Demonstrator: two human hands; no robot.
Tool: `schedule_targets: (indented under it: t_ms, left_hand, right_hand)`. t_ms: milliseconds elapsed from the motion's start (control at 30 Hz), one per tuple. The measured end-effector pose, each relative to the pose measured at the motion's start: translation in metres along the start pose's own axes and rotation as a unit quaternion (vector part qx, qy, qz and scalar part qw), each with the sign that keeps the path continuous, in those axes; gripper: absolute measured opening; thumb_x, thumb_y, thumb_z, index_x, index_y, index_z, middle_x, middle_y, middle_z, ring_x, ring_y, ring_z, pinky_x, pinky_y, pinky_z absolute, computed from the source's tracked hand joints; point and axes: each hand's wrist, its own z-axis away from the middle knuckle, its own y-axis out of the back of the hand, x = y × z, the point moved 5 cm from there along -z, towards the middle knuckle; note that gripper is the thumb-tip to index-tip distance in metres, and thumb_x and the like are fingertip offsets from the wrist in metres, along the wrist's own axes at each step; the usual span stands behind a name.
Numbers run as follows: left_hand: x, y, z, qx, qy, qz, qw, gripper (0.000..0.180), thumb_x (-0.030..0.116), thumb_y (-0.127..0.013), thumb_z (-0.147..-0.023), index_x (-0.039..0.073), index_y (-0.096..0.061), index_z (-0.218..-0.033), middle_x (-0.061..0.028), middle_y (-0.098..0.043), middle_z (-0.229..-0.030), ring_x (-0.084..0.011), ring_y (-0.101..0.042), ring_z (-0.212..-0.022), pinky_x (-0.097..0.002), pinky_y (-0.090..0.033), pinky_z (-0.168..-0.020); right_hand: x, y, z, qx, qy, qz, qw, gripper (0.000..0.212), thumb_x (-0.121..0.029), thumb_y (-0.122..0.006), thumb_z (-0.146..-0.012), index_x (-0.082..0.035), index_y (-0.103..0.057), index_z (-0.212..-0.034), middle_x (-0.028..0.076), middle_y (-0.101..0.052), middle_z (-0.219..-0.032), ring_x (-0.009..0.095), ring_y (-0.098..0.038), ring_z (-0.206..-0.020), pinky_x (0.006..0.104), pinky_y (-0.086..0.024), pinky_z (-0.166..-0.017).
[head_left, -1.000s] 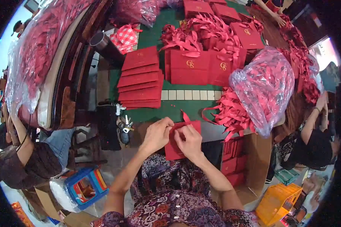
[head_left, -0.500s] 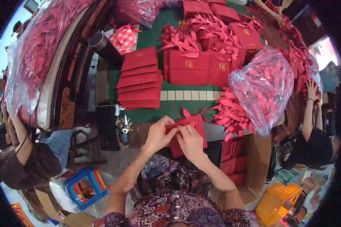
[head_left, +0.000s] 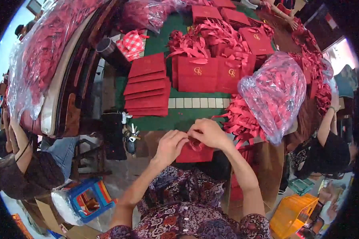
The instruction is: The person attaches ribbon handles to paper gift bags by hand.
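Observation:
In front of my body, just off the table's near edge, both hands meet at the top of a small red paper bag [head_left: 195, 156]. The fingers of my left hand [head_left: 169, 147] are closed on its upper left edge. My right hand [head_left: 210, 133] is bent over the upper right, its thumb and fingers pinched together near the rim. A loop of red ribbon [head_left: 194, 145] shows between the two hands; my fingers hide its ends. To the right on the table lies a heap of loose red ribbons [head_left: 243, 119].
Flat red bags [head_left: 147, 85] lie stacked at left, and finished bags with ribbon handles [head_left: 197, 75] stand behind. A clear plastic sack of ribbons [head_left: 275, 93] sits at right. Keys [head_left: 131, 134] hang left of my hands. A cardboard box [head_left: 267, 175] stands right of my lap; co-workers sit both sides.
My right hand has risen and moved right, and its forearm swung outward. The bag is tilted differently and sits lower against the hands, with a ribbon loop now showing at its top.

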Motion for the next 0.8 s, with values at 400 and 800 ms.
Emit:
schedule_targets:
  t_ms: [400, 800]
  left_hand:
    - [0.007, -0.003, -0.004, -0.019, -0.010, -0.041, 0.999, 0.010, -0.001, -0.066, -0.082, 0.003, -0.061, -0.090, -0.0134, -0.061, -0.086, -0.0343, -0.060, -0.082, -0.0416, -0.050, -0.073]
    - [-0.048, -0.018, -0.012, 0.031, 0.139, -0.010, 0.990, 0.017, 0.015, -0.072, -0.084, 0.004, -0.065, -0.094, -0.0110, -0.064, -0.089, -0.0247, -0.064, -0.073, -0.0336, -0.051, -0.061]
  right_hand:
    - [0.047, -0.031, -0.015, 0.011, -0.172, -0.265, 0.949, 0.020, -0.020, -0.072, -0.079, -0.002, -0.074, -0.084, 0.011, -0.073, -0.078, 0.017, -0.067, -0.072, 0.0323, -0.052, -0.069]
    - [0.050, 0.000, -0.010, 0.092, -0.202, -0.012, 0.975, 0.025, -0.027, -0.076, -0.080, -0.004, -0.066, -0.082, 0.016, -0.067, -0.082, 0.036, -0.066, -0.076, 0.0464, -0.052, -0.066]
